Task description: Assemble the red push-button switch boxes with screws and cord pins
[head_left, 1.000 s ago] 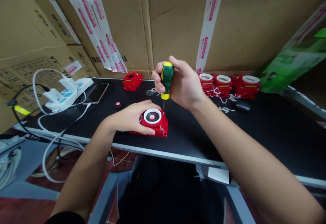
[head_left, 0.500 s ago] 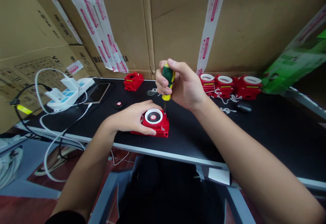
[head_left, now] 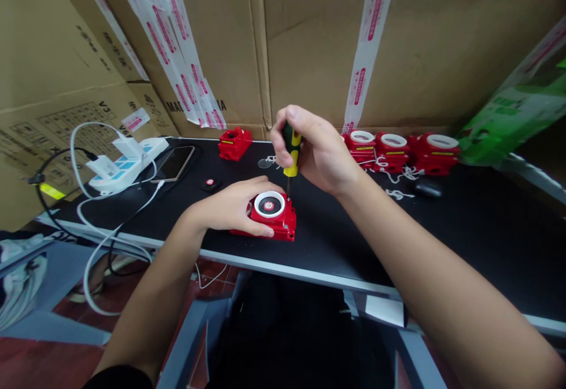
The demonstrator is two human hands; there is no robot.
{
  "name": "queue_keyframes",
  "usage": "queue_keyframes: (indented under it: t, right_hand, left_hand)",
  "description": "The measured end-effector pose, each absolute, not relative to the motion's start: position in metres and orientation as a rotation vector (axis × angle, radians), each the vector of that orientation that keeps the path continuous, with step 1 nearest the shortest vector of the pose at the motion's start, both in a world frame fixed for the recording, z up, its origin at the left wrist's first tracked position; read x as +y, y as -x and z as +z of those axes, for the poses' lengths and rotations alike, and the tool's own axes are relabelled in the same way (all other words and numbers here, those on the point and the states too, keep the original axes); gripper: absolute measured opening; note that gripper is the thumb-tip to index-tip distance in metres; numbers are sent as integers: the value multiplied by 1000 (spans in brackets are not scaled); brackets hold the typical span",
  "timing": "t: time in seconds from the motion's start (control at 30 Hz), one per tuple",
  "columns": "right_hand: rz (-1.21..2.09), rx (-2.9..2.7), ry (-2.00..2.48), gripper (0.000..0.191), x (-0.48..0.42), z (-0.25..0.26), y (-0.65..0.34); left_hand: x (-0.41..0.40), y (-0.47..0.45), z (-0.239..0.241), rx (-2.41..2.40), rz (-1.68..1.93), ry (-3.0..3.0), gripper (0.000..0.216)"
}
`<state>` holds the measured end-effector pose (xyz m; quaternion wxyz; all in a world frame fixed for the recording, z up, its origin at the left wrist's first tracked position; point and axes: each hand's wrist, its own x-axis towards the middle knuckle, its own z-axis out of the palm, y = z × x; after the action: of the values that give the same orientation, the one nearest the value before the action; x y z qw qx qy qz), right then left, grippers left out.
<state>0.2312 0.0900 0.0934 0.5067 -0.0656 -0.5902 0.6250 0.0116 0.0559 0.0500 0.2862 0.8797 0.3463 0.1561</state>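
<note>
Near the table's front edge lies a red housing (head_left: 283, 228) with a white ring (head_left: 256, 206) on top and a black disc (head_left: 270, 204) inside the ring. My left hand (head_left: 232, 206) grips the housing from its left side, thumb along the front and fingers behind. In my right hand (head_left: 316, 150) is a screwdriver (head_left: 290, 168) with a green and yellow handle, held nearly upright. Its tip meets the housing's far right corner, at a screw. Another screw shows at the front right corner.
Behind stand a red housing without a ring (head_left: 234, 143) and several red housings with white rings (head_left: 393, 152), with white cords. At left lie a phone (head_left: 175, 162), a white power strip (head_left: 128, 165) with cables, and a small black cap (head_left: 210, 183). Cardboard boxes (head_left: 305, 47) wall the back.
The fingers of my right hand have shifted round the screwdriver handle, which has turned. The whole view has shifted slightly; the housing stays under my left hand.
</note>
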Motion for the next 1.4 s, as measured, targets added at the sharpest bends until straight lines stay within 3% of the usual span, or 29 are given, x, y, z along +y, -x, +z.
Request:
queue_keyframes:
  t: [0.17,0.73,0.93,1.4]
  right_hand:
    - [1644,-1356,142,61,94,94,-232]
    - [1648,-1355,160,34,88,95,-236]
    - [1702,-1337,192,46,86,102,-238]
    - [1610,-1320,179,46,87,87,-226]
  left_hand:
    - [55,-12,51,913,433,-2316,71]
    - [56,-11,47,890,472,-2301,73]
    - [55,-11,48,910,462,-2293,74]
    - [57,-10,46,861,490,-2335,72]
